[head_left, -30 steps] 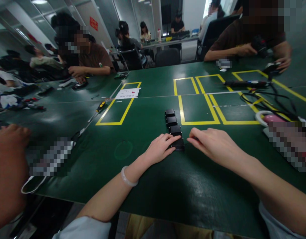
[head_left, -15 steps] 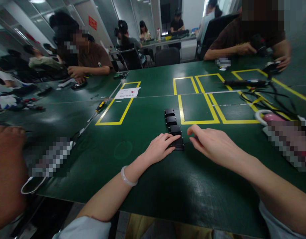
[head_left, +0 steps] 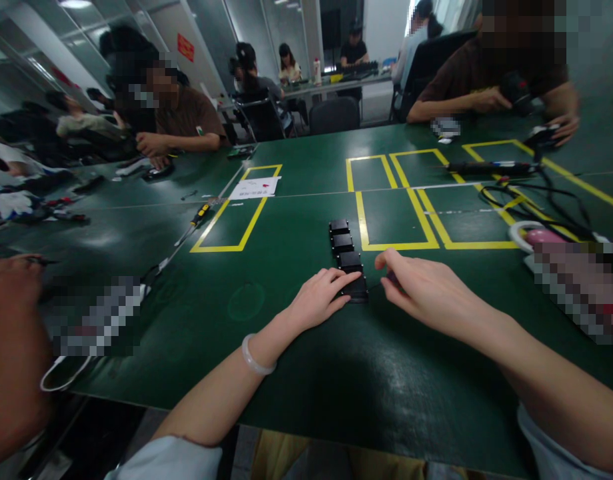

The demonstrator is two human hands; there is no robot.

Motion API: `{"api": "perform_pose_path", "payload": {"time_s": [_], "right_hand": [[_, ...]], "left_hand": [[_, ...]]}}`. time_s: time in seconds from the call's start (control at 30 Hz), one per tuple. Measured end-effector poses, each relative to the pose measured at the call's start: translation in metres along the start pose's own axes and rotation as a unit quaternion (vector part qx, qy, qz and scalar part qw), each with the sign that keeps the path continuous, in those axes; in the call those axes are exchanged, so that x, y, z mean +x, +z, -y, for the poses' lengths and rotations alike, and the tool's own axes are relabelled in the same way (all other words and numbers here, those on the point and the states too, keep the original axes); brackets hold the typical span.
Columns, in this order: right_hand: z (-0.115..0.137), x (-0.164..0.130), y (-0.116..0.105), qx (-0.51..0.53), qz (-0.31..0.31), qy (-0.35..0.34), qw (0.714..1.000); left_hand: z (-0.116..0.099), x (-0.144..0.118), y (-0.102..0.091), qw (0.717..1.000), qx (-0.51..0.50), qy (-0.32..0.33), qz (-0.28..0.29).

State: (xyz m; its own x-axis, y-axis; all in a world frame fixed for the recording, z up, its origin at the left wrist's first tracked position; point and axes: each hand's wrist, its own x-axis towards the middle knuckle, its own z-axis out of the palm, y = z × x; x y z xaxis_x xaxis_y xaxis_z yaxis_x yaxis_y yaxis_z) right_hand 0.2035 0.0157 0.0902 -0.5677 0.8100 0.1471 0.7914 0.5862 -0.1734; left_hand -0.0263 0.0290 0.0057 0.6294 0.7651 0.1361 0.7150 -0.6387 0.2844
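Note:
Several black box-shaped parts with small shiny dots along their edges stand in a row on the green table. My left hand [head_left: 319, 293] lies over the nearest black block [head_left: 357, 288], its thumb and fingers closed on the block's left side and top. To the right of that block, my right hand [head_left: 421, 283] is closed in a pinch. Between its fingers is a thin dark tool [head_left: 375, 285], its slim shaft pointing at the block's right edge; most of it is hidden and its kind is unclear. Just beyond my left fingers sits another black block [head_left: 349, 260].
Yellow tape rectangles mark the table [head_left: 296, 373]. A yellow-black screwdriver [head_left: 201, 213] and a paper label [head_left: 255, 187] lie to the left. Cables [head_left: 551, 200] and a pink-topped item [head_left: 544, 237] are on the right. A co-worker's arm [head_left: 14, 347] enters at left; others sit opposite.
My left hand stays on the block. My right hand's fingers have shifted slightly around the thin tool. At far left, the co-worker's hand has moved a little left and down.

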Motion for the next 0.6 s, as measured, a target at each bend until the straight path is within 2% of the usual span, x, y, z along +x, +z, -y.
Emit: {"api": "perform_pose_path", "payload": {"time_s": [0.2, 0.4, 0.6], "right_hand": [[-0.0001, 0.0016, -0.0001, -0.067, 0.005, 0.007, 0.998], [0.0011, -0.0004, -0.0024, 0.013, 0.005, -0.010, 1.000], [0.0001, 0.0013, -0.0006, -0.068, 0.010, 0.011, 0.998]], "left_hand": [[0.0002, -0.0002, 0.0006, 1.000, -0.006, -0.001, -0.004], [-0.0006, 0.0000, -0.0007, 1.000, -0.003, 0.000, 0.001], [-0.0006, 0.0001, -0.0003, 1.000, -0.001, 0.000, -0.005]]}}
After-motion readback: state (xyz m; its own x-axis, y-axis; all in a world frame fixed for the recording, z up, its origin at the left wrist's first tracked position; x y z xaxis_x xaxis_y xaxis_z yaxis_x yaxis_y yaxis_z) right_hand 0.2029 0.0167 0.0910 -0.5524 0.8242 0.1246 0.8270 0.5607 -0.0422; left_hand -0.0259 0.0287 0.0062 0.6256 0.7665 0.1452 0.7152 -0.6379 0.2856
